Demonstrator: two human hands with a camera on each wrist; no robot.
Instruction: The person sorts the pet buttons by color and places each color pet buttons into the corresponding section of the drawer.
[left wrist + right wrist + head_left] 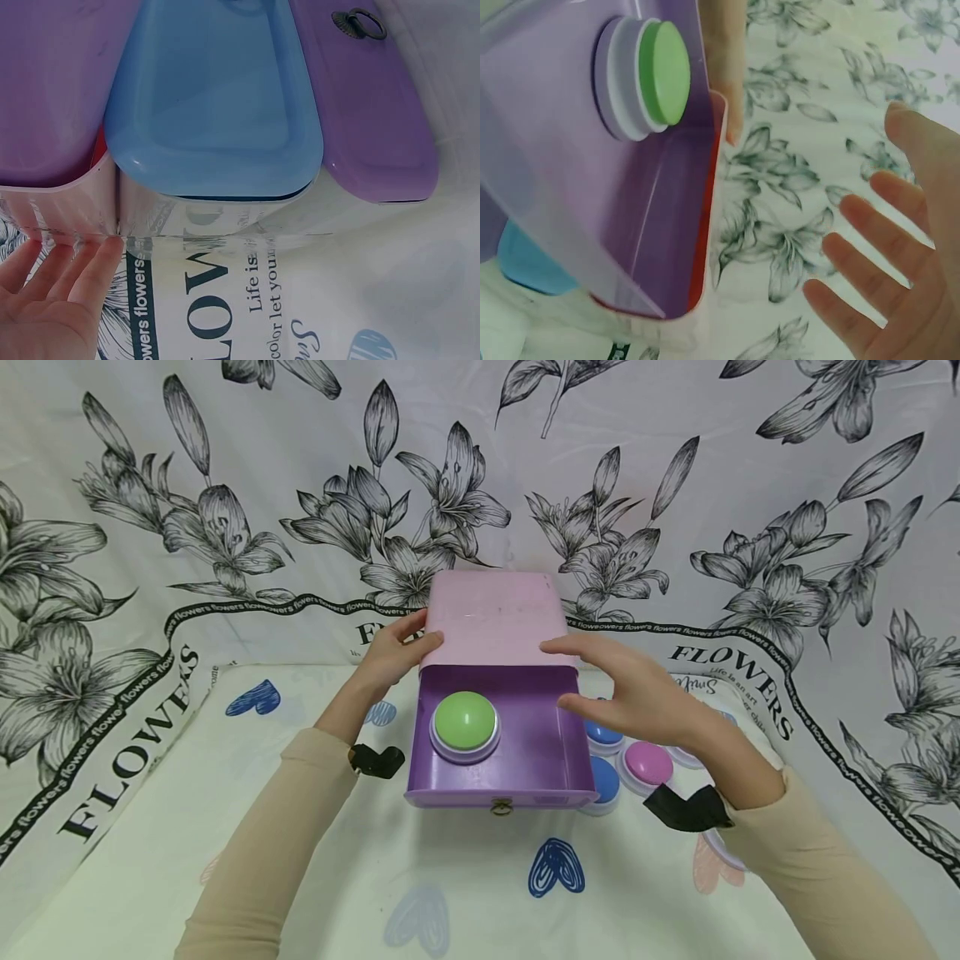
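Note:
A small drawer cabinet (495, 614) with a pink top stands in the middle. Its purple top drawer (536, 752) is pulled out, and in the drawer's left part lies a round push button (465, 721) with a green dome and white base. My left hand (393, 647) rests against the cabinet's left side; in the left wrist view its fingers (79, 274) lie straight along the wall. Over the drawer's right edge is my right hand (637, 689), fingers spread and holding nothing. The right wrist view shows it apart from the cabinet.
Below the pulled-out drawer are a blue drawer (217, 90) and a purple drawer (375, 112) with a ring pull. Right of the cabinet lie several more buttons, among them a pink one (648, 763) and a blue one (604, 781). Flower-printed cloth (247, 443) hangs behind.

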